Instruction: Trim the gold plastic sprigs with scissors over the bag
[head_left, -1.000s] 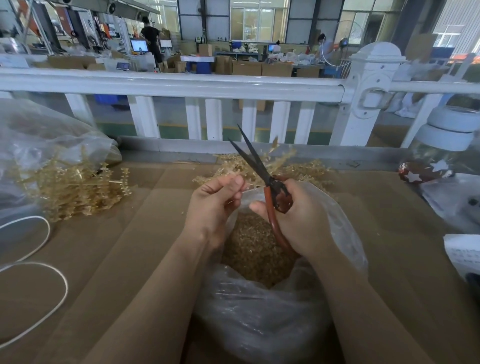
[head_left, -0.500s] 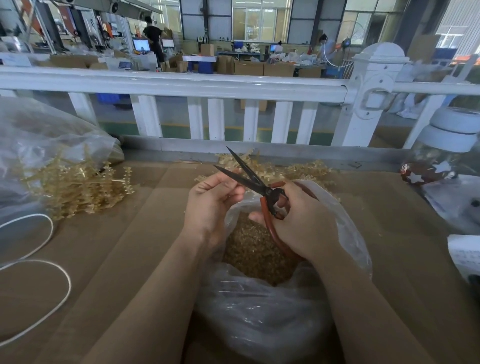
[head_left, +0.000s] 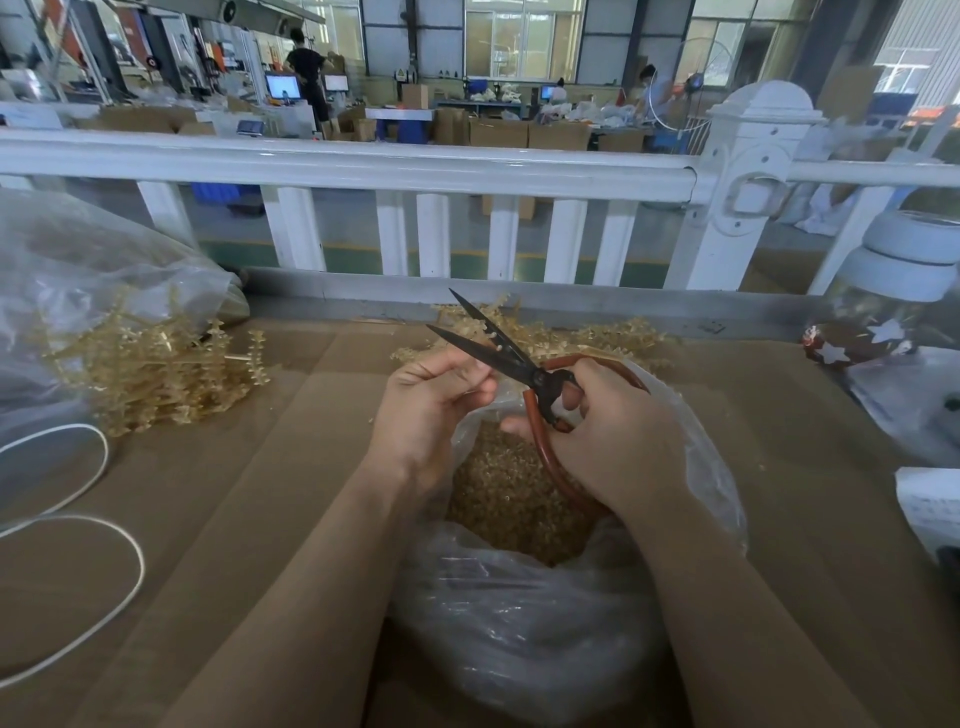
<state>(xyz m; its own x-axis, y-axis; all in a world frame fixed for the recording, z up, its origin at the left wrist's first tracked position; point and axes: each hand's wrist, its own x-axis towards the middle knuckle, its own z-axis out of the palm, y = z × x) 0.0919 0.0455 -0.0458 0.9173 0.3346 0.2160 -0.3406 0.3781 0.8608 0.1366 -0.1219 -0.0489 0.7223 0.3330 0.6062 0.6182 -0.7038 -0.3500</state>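
My right hand (head_left: 618, 431) grips the red-brown handles of black-bladed scissors (head_left: 493, 345), whose blades stand apart and point up-left. My left hand (head_left: 431, 400) pinches a small gold piece right under the blades; the piece itself is mostly hidden by my fingers. Both hands hover over a clear plastic bag (head_left: 519, 623) filled with gold trimmings (head_left: 509, 499). A pile of gold plastic sprigs (head_left: 150, 369) lies at the left, and another heap of sprigs (head_left: 613, 338) lies behind the bag.
The work surface is brown cardboard (head_left: 260, 519). A large clear bag (head_left: 78, 280) sits at far left, a white cord (head_left: 78, 571) loops at the near left. A white railing (head_left: 363, 166) runs behind. A jar with star ornaments (head_left: 878, 332) stands at right.
The scissors have dropped from pointing steeply upward to a flatter angle near my left fingers. The blades have opened wider. My left hand stays over the bag.
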